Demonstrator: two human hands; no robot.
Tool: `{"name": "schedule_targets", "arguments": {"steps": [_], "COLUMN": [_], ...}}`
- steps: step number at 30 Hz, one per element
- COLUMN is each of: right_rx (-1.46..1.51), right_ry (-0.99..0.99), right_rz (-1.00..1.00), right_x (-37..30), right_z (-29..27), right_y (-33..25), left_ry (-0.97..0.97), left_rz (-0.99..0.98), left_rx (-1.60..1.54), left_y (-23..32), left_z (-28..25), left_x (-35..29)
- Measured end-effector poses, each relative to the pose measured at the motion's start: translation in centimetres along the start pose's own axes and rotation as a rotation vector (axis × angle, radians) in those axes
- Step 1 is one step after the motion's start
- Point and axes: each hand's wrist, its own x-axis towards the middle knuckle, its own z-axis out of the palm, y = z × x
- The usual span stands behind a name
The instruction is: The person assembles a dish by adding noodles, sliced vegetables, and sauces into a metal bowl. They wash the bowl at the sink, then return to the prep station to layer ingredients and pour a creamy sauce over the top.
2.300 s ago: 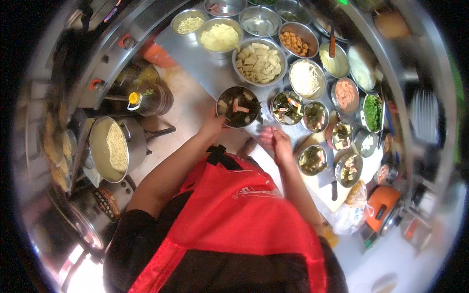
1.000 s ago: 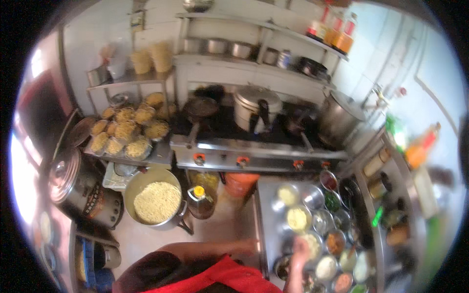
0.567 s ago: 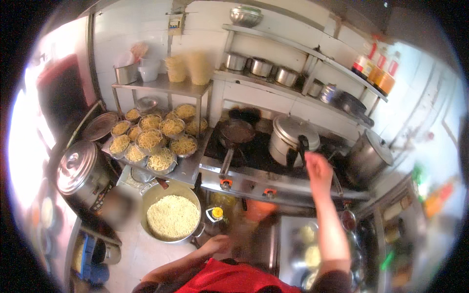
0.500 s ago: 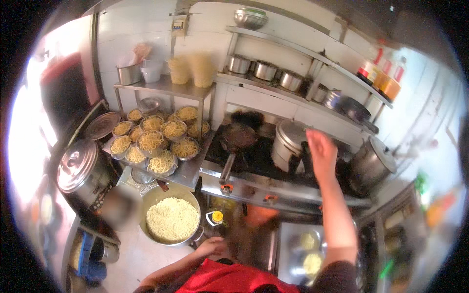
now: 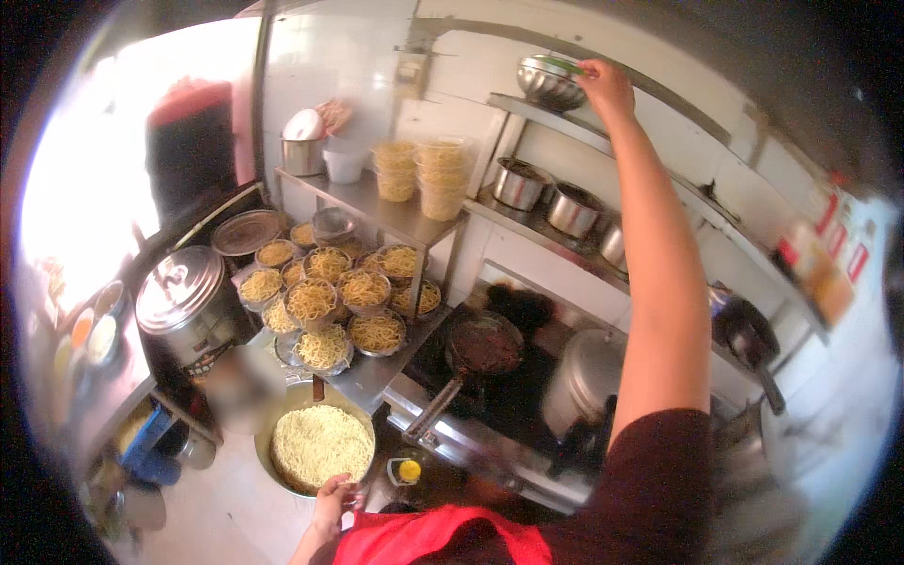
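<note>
My right arm stretches up to the top shelf, where my right hand (image 5: 610,91) pinches the green-edged rim of a shiny metal bowl (image 5: 543,87). What the green piece is, I cannot make out. Low in front of me, my left hand (image 5: 336,501) hangs with loosely bent fingers, a little apart and with nothing seen in them. Beside it stands a large pot (image 5: 267,459) filled with pale noodles (image 5: 322,443); whether the hand touches its edge I cannot tell.
Bowls of noodles (image 5: 313,298) are piled left of the stove. Clear tubs (image 5: 441,179) stand on a metal rack (image 5: 363,195). A dark wok (image 5: 483,343) and a lidded pot (image 5: 586,381) sit on the stove. Steel pots (image 5: 573,209) line the lower shelf. A lidded steel drum (image 5: 184,297) stands left.
My right hand has risen from over the stove to the bowl on the top shelf and closed on its rim. My left hand has shifted left, nearer the noodle pot. The view has turned.
</note>
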Motion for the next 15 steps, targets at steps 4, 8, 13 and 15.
{"name": "schedule_targets", "arguments": {"steps": [4, 8, 13, 15], "right_rx": [-0.174, -0.239, -0.272, -0.283], "right_ry": [-0.119, -0.076, -0.272, -0.22], "right_rz": [0.025, 0.05, 0.135, 0.073], "right_x": [2.7, 2.0, 0.3, 0.0], "right_z": [4.0, 4.6, 2.8, 2.2], "right_y": [0.5, -0.1, -0.9, 0.1], "left_ry": [0.075, 0.092, 0.038, -0.018], "left_rz": [0.087, 0.142, 0.15, 0.151], "left_rx": [-0.048, -0.044, 0.026, 0.053], "left_y": [0.9, 2.9, 4.2, 4.5], "left_z": [-0.1, 0.0, 0.0, 0.2], "left_x": [-0.8, -0.6, 0.4, 0.7]}}
